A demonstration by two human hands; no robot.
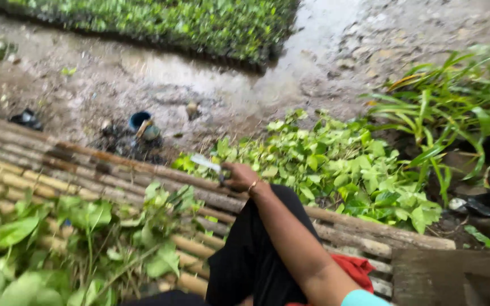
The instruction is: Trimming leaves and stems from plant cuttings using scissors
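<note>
My right hand [238, 174] reaches forward over my black-trousered knee [256, 249], at the far edge of a bamboo platform [41, 170]. It is closed around the handle of a knife [206, 163], whose pale blade points left and away. A thin bangle sits on that wrist, and a light blue sleeve shows at the bottom edge. My left hand is out of view. Leafy green cuttings [86, 238] lie on the platform to the left of my knee.
Beyond the platform lies wet muddy ground with a heap of green leaves [341, 164], a blue cup [140, 120] and a dark object [26, 119]. A bed of small seedlings [171, 22] runs along the top. Long-bladed plants [460, 107] stand at right. A red cloth [355, 269] lies beside me.
</note>
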